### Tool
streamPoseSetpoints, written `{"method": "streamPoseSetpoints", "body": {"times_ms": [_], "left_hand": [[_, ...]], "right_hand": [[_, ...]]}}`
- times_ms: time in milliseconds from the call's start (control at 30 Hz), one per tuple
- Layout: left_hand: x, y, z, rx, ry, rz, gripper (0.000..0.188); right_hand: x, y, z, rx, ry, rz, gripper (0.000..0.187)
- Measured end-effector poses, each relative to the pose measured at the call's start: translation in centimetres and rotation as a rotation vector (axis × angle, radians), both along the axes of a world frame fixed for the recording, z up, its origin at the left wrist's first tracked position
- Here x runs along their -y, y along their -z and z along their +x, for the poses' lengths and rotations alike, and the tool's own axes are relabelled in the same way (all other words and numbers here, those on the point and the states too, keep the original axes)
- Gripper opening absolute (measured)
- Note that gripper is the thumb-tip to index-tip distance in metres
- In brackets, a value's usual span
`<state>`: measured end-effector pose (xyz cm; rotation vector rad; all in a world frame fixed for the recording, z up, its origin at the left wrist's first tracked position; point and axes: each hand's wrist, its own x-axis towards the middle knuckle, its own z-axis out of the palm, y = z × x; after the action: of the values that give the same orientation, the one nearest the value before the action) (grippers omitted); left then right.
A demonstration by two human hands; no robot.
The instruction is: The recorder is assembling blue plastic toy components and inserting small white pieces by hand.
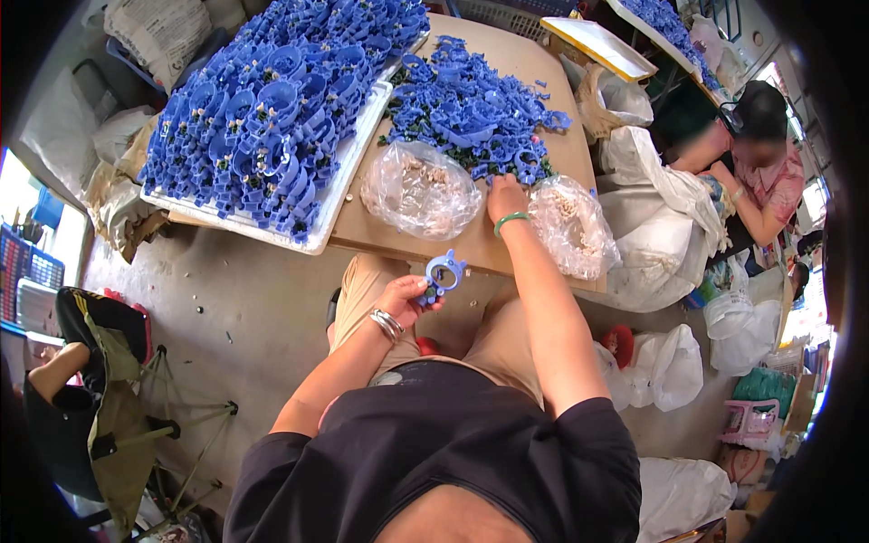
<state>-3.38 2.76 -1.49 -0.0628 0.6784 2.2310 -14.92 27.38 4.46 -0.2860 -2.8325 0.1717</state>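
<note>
My left hand (pixel 405 300) is closed on a small blue plastic ring-shaped figure (pixel 444 273) with ear-like bumps, held over my lap in front of the table edge. Reaching forward, my right hand (pixel 507 198) is at the near edge of a loose pile of blue plastic parts (pixel 480 113), between two clear plastic bags. Its fingers are bent together, and whatever they may pinch is too small to make out. The left bag (pixel 421 192) and the right bag (pixel 570 226) both hold small pale pink pieces.
A white tray (pixel 317 237) heaped with blue ring figures (pixel 262 118) covers the table's left side. White sacks (pixel 643 226) lean against the brown table (pixel 563 90) at right. A folding stool (pixel 127 425) stands on the floor at left. Another person (pixel 765 172) sits at the far right.
</note>
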Motion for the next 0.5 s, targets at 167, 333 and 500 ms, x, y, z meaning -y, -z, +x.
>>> {"method": "streamPoseSetpoints", "body": {"times_ms": [167,333,500], "left_hand": [[0.2,0.1,-0.2,0.009,-0.043,-0.008,0.016],[-0.2,0.1,-0.4,0.031,-0.048,-0.021,0.015],[-0.6,-0.1,-0.2,0.048,-0.058,-0.049,0.018]], "right_hand": [[-0.7,-0.6,0.5,-0.285,-0.031,-0.467,0.013],[3.0,-4.5,8.3,-0.014,-0.189,-1.120,0.018],[5.9,-3.0,14.3,0.215,-0.460,-1.170,0.018]]}}
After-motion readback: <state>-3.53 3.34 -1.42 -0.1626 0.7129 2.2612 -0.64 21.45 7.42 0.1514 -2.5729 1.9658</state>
